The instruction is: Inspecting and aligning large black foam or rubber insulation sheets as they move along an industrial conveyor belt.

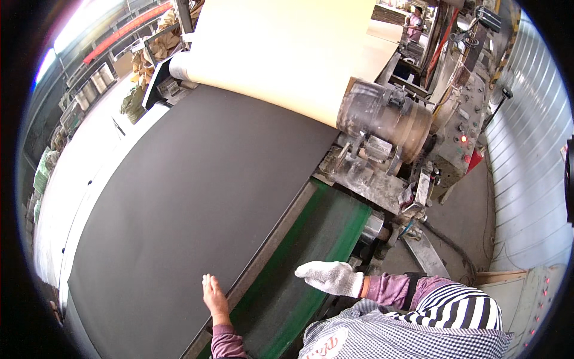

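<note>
A wide black sheet (197,197) lies stretched below a roller covered with cream-coloured paper (281,54). Bare and with fingers held straight, my left hand (215,296) is over the sheet's near right edge; whether it touches the sheet I cannot tell. My right hand (329,278) wears a white knitted glove and hovers over the green belt (299,239) beside the sheet. Its fingers are extended side by side, and nothing shows in its grasp. A narrow grey strip (272,242) runs between sheet and belt.
The metal roller end (385,116) and its bearing mount stand at the belt's far end. Right of them is a control panel (463,125) with lit red lamps. Another person (414,24) is far off at the top right. A corrugated wall (532,143) bounds the right side.
</note>
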`<act>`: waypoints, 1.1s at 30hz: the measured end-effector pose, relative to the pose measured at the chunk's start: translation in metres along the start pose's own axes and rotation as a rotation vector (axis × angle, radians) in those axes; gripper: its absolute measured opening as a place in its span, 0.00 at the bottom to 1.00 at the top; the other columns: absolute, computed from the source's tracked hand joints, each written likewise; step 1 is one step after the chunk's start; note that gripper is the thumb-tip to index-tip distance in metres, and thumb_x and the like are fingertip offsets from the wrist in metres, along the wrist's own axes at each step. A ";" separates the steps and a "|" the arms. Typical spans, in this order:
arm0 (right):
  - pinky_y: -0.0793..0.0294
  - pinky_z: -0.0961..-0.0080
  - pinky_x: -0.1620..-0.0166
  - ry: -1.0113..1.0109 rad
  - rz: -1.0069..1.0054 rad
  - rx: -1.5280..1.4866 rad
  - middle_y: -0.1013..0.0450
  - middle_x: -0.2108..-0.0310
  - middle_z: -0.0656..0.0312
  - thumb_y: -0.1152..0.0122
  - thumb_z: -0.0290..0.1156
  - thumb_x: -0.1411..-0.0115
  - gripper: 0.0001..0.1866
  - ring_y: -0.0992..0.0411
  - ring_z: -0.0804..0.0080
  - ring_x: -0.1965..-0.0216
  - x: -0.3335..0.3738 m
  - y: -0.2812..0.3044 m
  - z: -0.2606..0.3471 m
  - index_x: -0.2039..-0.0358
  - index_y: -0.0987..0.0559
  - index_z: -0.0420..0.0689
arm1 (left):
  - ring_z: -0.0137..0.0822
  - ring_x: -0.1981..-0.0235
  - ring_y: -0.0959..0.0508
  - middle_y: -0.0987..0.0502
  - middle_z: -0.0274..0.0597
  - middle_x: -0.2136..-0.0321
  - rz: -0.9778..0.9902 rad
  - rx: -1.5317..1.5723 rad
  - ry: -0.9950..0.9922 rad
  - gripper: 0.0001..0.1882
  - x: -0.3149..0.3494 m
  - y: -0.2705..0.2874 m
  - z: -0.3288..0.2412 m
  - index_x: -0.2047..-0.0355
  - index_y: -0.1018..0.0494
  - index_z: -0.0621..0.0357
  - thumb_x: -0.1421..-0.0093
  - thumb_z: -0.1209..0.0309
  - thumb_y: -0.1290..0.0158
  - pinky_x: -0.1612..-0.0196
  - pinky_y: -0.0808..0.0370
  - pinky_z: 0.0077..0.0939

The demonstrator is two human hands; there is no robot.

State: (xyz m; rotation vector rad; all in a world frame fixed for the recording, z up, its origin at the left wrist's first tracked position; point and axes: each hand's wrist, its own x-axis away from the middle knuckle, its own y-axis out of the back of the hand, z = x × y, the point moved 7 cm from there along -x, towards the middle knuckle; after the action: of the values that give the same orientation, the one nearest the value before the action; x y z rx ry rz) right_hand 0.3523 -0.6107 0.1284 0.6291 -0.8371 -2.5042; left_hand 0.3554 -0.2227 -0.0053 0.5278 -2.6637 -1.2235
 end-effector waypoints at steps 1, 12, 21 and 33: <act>0.20 0.68 0.52 -0.052 0.047 0.002 0.21 0.53 0.58 0.41 0.33 0.35 0.16 0.20 0.60 0.55 0.008 -0.001 -0.004 0.47 0.22 0.51 | 0.53 0.35 0.34 0.29 0.56 0.40 -0.058 -0.246 -0.009 0.23 0.014 0.027 0.031 0.41 0.29 0.61 0.27 0.59 0.60 0.35 0.37 0.43; 0.23 0.61 0.51 -0.645 0.537 0.243 0.20 0.53 0.64 0.53 0.51 0.32 0.20 0.21 0.61 0.54 0.146 -0.003 -0.060 0.43 0.24 0.62 | 0.47 0.57 0.21 0.23 0.43 0.54 -0.064 -1.091 -0.257 0.18 0.082 0.076 0.137 0.43 0.29 0.38 0.32 0.61 0.56 0.66 0.23 0.51; 0.24 0.59 0.48 -0.625 0.525 0.193 0.21 0.52 0.58 0.56 0.48 0.31 0.21 0.22 0.54 0.53 0.153 -0.008 -0.048 0.45 0.25 0.55 | 0.60 0.39 0.31 0.31 0.56 0.40 0.259 -0.666 -0.066 0.23 0.030 -0.017 0.005 0.43 0.30 0.54 0.27 0.56 0.64 0.43 0.31 0.64; 0.25 0.60 0.46 -0.677 0.577 0.298 0.22 0.49 0.59 0.57 0.47 0.32 0.22 0.22 0.55 0.53 0.181 -0.003 -0.082 0.43 0.24 0.55 | 0.68 0.33 0.42 0.43 0.61 0.32 0.364 -0.861 0.366 0.25 0.113 0.161 0.266 0.32 0.42 0.53 0.27 0.61 0.65 0.37 0.39 0.66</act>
State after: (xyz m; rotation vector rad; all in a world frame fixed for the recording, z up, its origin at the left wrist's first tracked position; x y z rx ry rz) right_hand 0.2498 -0.7388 0.0169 -0.3846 -1.4016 -2.0503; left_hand 0.1340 0.0172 -0.0563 0.0957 -1.6122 -1.7473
